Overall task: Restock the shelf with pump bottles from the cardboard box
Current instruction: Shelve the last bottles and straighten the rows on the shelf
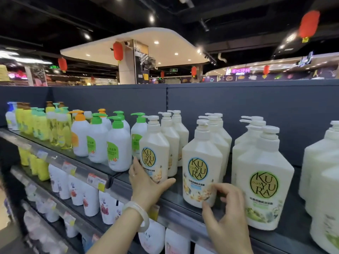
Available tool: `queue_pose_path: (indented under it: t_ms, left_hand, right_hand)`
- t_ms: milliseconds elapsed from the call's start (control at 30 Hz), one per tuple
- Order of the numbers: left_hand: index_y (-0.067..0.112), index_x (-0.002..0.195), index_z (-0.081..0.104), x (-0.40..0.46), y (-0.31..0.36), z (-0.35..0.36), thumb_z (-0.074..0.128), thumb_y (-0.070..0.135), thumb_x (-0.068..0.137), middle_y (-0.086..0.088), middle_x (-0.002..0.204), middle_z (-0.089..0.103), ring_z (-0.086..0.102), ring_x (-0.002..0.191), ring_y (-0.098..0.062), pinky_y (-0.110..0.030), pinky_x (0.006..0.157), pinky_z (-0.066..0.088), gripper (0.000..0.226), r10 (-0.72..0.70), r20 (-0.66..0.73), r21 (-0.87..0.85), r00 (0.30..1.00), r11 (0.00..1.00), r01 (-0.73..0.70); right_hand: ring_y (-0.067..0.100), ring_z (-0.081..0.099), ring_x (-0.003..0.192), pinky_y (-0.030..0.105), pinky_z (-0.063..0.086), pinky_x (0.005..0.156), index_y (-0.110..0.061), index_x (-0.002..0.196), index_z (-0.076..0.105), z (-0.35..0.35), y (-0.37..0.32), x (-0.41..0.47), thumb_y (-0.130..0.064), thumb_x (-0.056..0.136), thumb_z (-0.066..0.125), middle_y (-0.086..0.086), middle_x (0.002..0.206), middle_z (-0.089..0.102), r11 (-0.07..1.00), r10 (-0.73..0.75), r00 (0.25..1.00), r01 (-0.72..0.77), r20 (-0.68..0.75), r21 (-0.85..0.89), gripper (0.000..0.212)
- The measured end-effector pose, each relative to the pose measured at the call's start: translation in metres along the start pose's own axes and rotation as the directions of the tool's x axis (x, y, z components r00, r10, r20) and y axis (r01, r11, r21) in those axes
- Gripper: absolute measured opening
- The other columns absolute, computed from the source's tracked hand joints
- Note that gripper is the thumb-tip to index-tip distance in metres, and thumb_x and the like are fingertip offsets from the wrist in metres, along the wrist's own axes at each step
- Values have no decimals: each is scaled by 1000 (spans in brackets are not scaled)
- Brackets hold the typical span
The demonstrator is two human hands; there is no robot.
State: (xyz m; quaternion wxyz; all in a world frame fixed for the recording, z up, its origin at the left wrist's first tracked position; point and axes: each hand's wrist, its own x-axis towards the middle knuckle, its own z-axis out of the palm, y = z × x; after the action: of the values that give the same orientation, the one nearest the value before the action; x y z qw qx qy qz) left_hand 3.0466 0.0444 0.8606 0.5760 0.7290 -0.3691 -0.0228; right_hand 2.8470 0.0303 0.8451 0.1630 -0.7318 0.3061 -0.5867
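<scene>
we are cupping the left hand (146, 182) round the front-left cream bottle (155, 149) on the top shelf (170, 197), right fingers (222, 189) loosely curled, touching the next bottle (201, 171), and squaring labels forward.

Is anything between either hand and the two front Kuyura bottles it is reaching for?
Nothing visible. The left hand already wraps the base of the left Kuyura bottle; the right hand has fingertips at the lower part of the middle Kuyura bottle.
</scene>
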Motion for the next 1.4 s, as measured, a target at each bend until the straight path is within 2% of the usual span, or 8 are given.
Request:
queue_pose_path:
  t_ms: [167,300,400,533,833,1067,1200,1400]
  left_hand:
    - [21,134,36,-45,10,17,72,39,71,7,136,38,30,131,-1,-14,110,24,75,428,-68,-158,901,887,-433]
    - [16,139,33,-42,23,28,78,25,74,4,140,40,37,132,-7,-30,113,31,79,297,329,-326,896,927,-188]
    - [22,130,40,-32,26,25,76,20,76,7,129,56,54,118,0,-24,101,45,65,359,569,-410,740,904,-123]
    - [31,117,44,-28,22,21,74,27,78,16,117,62,57,108,6,-21,96,48,49,339,614,-366,712,922,-124]
    - [36,115,44,-27,16,11,71,19,80,21,117,60,54,108,14,-15,97,46,48,399,639,-407,658,901,-151]
    - [32,109,52,-21,-16,-17,82,22,67,14,107,52,51,102,9,-7,91,38,52,282,-134,-400,950,862,-312]
    - [14,140,29,12,-22,-20,90,30,52,-4,139,33,32,132,-20,-41,112,31,108,102,58,-235,993,968,-86]
    - [15,143,20,23,-16,-5,90,37,46,-8,139,40,40,129,-27,-48,108,36,121,114,183,-190,976,979,-79]
  right_hand:
    - [15,35,132,33,32,110,-9,142,28,9,-6,4,-13,74,76,0,137,37,978,209,974,-206,91,-42,84]
    - [12,30,139,29,25,115,-13,148,16,17,-9,12,-22,89,59,1,151,32,940,340,925,-340,167,-34,73]
    - [11,50,121,37,43,104,-20,137,34,18,-7,21,-17,89,60,-2,132,53,882,450,879,-465,158,73,54]
    - [-12,55,97,9,45,75,-39,106,45,22,-7,23,-21,86,65,-21,105,60,864,480,866,-494,138,94,33]
    - [6,58,106,25,47,88,-25,121,44,23,-18,18,-25,86,65,-12,112,61,897,441,892,-442,99,-21,41]
    - [15,56,95,9,40,88,-18,115,55,-13,-26,-2,-12,78,74,-5,102,53,948,105,981,-148,-163,-282,42]
    - [27,42,117,13,31,100,-5,132,40,-46,-14,-7,-6,60,87,17,124,41,918,176,875,-311,-451,-247,85]
    - [25,41,129,43,32,109,-30,146,11,-55,11,17,-21,52,92,10,140,40,861,477,829,-508,-293,-35,125]
